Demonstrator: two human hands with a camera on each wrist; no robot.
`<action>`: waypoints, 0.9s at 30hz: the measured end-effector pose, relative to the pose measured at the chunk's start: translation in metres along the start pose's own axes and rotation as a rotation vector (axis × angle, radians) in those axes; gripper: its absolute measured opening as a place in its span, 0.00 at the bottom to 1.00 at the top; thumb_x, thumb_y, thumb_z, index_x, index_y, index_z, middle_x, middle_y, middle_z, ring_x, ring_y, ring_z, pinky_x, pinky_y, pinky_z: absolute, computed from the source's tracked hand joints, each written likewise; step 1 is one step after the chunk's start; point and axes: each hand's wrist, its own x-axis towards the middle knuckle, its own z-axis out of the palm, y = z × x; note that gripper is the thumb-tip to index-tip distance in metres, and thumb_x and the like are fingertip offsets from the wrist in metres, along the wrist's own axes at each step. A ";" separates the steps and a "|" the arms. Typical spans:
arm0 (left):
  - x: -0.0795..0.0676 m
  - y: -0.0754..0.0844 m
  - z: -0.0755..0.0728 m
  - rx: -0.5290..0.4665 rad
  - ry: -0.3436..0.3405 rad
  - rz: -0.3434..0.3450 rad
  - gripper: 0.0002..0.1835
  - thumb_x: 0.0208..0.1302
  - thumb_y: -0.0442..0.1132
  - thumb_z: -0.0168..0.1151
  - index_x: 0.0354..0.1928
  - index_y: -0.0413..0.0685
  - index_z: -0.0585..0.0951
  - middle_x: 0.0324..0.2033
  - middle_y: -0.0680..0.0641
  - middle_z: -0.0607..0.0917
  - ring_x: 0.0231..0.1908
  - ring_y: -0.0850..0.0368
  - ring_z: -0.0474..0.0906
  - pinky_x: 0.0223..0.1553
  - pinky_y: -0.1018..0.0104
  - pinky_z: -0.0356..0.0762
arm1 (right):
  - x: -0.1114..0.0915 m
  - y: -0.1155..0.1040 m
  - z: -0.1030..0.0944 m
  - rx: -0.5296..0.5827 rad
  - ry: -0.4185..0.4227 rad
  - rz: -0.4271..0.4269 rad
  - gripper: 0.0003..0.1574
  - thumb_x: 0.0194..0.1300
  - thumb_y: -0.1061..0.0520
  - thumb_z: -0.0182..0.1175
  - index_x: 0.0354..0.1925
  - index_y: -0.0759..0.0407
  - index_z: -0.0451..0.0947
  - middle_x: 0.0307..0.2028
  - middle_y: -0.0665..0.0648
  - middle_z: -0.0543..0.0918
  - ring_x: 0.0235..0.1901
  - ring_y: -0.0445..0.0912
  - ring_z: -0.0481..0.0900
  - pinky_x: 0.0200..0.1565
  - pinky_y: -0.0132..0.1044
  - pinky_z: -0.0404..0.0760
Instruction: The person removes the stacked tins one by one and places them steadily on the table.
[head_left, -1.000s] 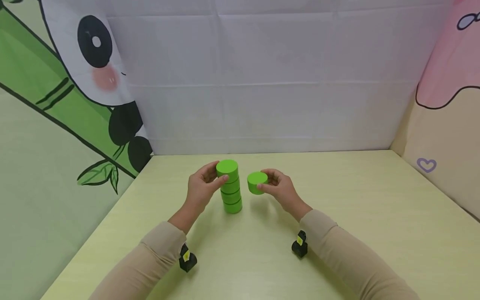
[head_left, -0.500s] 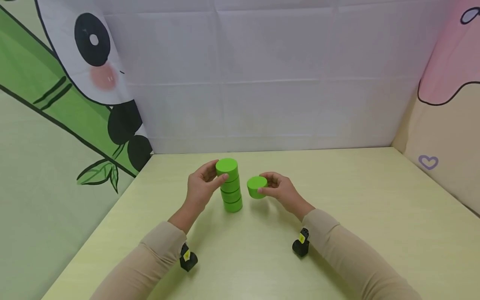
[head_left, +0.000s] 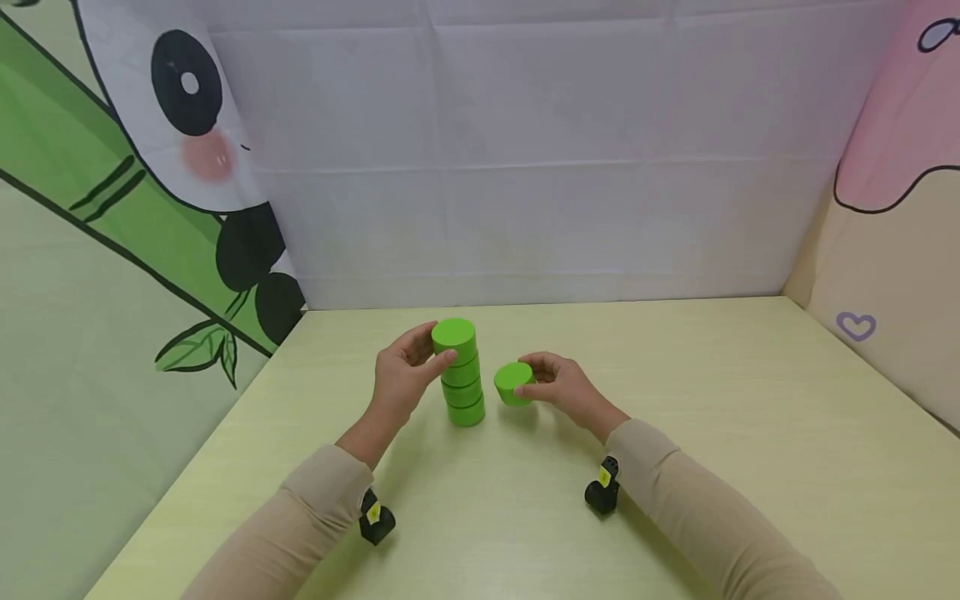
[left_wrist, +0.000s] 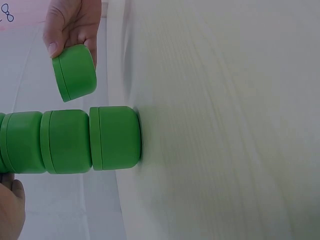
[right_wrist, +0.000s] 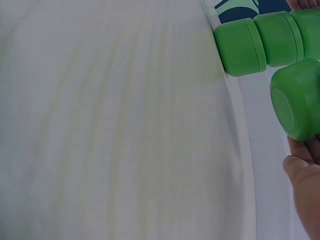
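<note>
Several small round green lidded jars stand stacked in one column, its bottom jar on the table. My left hand holds the top jar, thumb in front and fingers behind. Just right of the column, my right hand grips another green jar by its right side. The left wrist view shows this held jar tilted and raised off the table, beside the stack's lower jars. In the right wrist view the held jar's base faces the camera, with the right-hand fingers below it.
The pale wooden table reaches back to a hanging white cloth. A panda-print sheet hangs on the left and a pink-and-beige sheet on the right. Small black cameras sit at both cuffs.
The right hand has lowered its green jar beside the stack, bringing it nearer the table. The left hand stays at the top jar, and the stack has not moved.
</note>
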 end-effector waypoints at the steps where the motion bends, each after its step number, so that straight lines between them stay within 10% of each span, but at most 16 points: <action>1: 0.000 0.000 0.000 0.000 0.000 -0.001 0.28 0.55 0.34 0.67 0.59 0.41 0.72 0.56 0.42 0.77 0.56 0.52 0.74 0.58 0.68 0.70 | 0.000 0.000 0.000 -0.005 0.001 0.005 0.31 0.54 0.61 0.67 0.56 0.63 0.70 0.49 0.59 0.78 0.45 0.44 0.77 0.48 0.33 0.78; 27: 0.000 -0.001 0.001 0.019 0.008 0.012 0.28 0.54 0.34 0.68 0.59 0.41 0.73 0.55 0.42 0.78 0.55 0.52 0.74 0.58 0.67 0.70 | 0.002 0.012 -0.003 -0.103 -0.048 0.049 0.30 0.53 0.58 0.69 0.54 0.62 0.72 0.44 0.56 0.79 0.42 0.44 0.76 0.44 0.33 0.77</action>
